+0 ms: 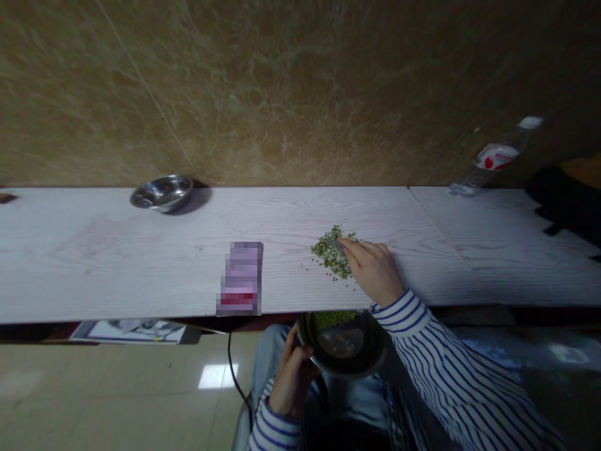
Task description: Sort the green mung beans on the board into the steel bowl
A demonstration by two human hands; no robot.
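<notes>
A loose pile of small green beans (326, 252), which look like mung beans, lies spread on the white wood-grain table (282, 216). Over the right part of the pile is my right hand (373, 266), its fingers pinched on a small greyish piece (334, 242) whose kind I cannot make out. Just below the table's front edge, my left hand (297, 369) grips the left rim of a metal bowl (347, 369). More green beans lie in the far side of that bowl, tilted above my lap.
Against the wall, a second steel bowl (162, 194) stands at the back left. A phone (241, 275) with a blurred screen lies near the front edge, a cable (232, 360) hanging below. A clear plastic bottle (493, 156) and a dark bag (570, 197) are at the right.
</notes>
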